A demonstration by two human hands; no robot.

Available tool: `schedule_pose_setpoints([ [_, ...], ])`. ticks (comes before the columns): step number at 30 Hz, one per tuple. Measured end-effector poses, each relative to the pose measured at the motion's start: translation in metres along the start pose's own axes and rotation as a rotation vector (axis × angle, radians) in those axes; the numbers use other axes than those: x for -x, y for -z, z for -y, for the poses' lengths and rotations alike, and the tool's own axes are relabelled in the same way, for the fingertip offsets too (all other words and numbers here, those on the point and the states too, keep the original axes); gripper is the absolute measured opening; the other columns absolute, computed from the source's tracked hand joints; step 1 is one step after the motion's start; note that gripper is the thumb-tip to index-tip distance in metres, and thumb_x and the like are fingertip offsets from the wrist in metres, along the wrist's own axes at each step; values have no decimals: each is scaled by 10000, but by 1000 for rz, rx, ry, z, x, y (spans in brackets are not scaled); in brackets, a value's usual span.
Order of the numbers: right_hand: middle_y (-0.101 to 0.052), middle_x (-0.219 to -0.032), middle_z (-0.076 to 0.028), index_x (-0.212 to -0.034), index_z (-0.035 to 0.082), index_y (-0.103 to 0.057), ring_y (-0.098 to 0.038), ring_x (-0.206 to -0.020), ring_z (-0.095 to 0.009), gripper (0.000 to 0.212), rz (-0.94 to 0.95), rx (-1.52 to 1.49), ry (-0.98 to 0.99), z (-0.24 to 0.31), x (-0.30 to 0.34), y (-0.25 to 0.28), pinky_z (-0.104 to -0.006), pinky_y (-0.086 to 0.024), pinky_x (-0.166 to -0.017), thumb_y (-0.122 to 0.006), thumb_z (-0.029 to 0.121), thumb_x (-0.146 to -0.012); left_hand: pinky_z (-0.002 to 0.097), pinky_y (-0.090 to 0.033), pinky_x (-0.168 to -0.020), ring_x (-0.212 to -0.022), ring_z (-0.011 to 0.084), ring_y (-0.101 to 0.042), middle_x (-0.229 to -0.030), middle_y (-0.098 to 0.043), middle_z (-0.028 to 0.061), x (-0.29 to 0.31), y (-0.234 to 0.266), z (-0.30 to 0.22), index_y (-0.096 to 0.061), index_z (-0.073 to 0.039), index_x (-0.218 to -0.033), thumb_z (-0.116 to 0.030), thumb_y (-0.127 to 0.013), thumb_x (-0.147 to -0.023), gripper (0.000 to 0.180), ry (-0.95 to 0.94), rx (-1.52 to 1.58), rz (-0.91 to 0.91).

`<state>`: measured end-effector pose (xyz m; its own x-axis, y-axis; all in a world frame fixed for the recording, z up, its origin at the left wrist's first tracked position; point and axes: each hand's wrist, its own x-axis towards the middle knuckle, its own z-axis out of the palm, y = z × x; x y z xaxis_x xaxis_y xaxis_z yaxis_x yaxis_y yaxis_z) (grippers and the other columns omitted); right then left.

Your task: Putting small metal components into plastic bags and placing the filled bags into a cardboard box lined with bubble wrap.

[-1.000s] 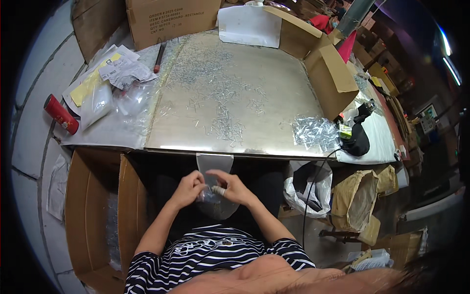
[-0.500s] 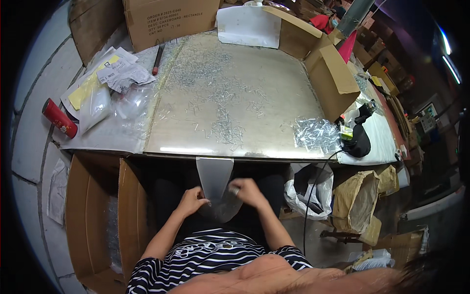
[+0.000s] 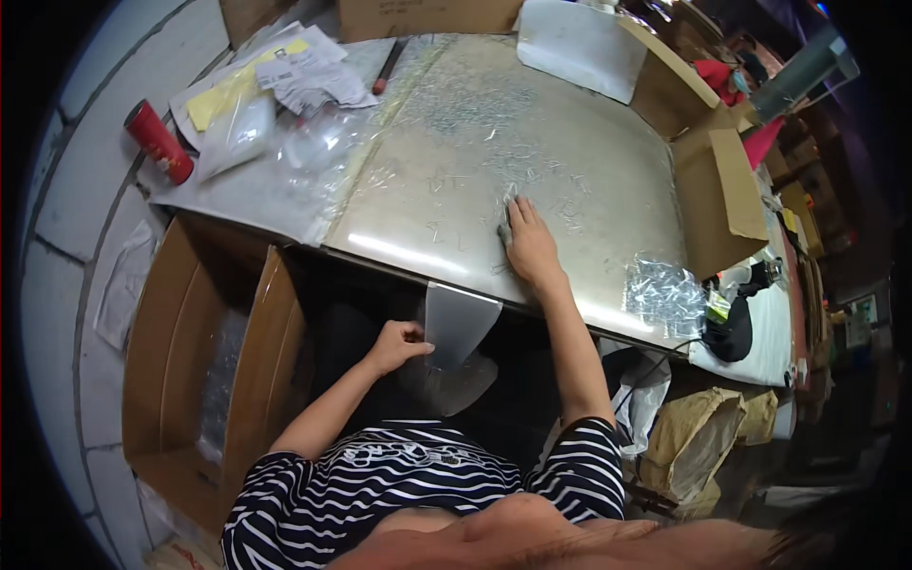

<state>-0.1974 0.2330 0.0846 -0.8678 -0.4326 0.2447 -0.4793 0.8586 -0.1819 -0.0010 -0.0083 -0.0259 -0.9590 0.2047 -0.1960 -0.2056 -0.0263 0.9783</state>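
I've parted my hands, shifting work to the thin silvery wire-like pieces [image 3: 494, 114] on the smooth grey worktop [image 3: 608, 256]: right hand [image 3: 532, 250] extended there, left hand [image 3: 393, 348] curled by the translucent plastic flap [image 3: 458, 321], grip unclear.

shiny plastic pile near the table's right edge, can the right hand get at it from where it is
Probably yes: the right hand is over the table, and nothing seems to stand between it and the shiny plastic pile.
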Motion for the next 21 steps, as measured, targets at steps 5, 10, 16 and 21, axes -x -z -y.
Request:
schedule_pose_setpoints([
  [5, -492, -1419, -200, -1247, 14, -599, -465, -1325, -316, 334, -103, -653, -254, 8, 27, 39, -351, -355, -1101, -543, 184, -965, 253, -508, -742, -808, 119, -646, -900, -693, 76, -1, -5, 12, -675, 38, -1026, -106, -722, -814, 261, 50, 201, 39],
  [10, -412, -1486, -179, -1376, 37, -482, -345, -1398, -343, 472, -105, -244, 21, 64, 47, 4, -420, -274, -1152, -578, 159, -930, 322, -507, -901, -1006, 210, -650, -1112, -667, 140, 14, -33, 16, -595, 59, -1190, -272, -635, -928, 424, 223, 814, 168],
  [16, -568, -1306, -194, -1194, 0, -611, -508, -1239, -366, 334, -16, -256, -35, 123, 94, 41, -432, -409, -1043, -610, 151, -896, 364, -528, -915, -956, 286, -686, -1068, -690, 197, 14, -4, 69, -599, 80, -1181, -658, -351, -954, 811, 414, 967, 274],
  [21, -590, -1289, -161, -1169, 12, -629, -504, -1246, -361, 286, -43, -312, -19, 97, 81, 43, -412, -407, -1042, -577, 135, -916, 425, -446, -1043, -1182, 348, -587, -1243, -614, 222, 2, 14, 80, -527, 66, -1304, -718, -245, -929, 914, 376, 1111, 660],
])
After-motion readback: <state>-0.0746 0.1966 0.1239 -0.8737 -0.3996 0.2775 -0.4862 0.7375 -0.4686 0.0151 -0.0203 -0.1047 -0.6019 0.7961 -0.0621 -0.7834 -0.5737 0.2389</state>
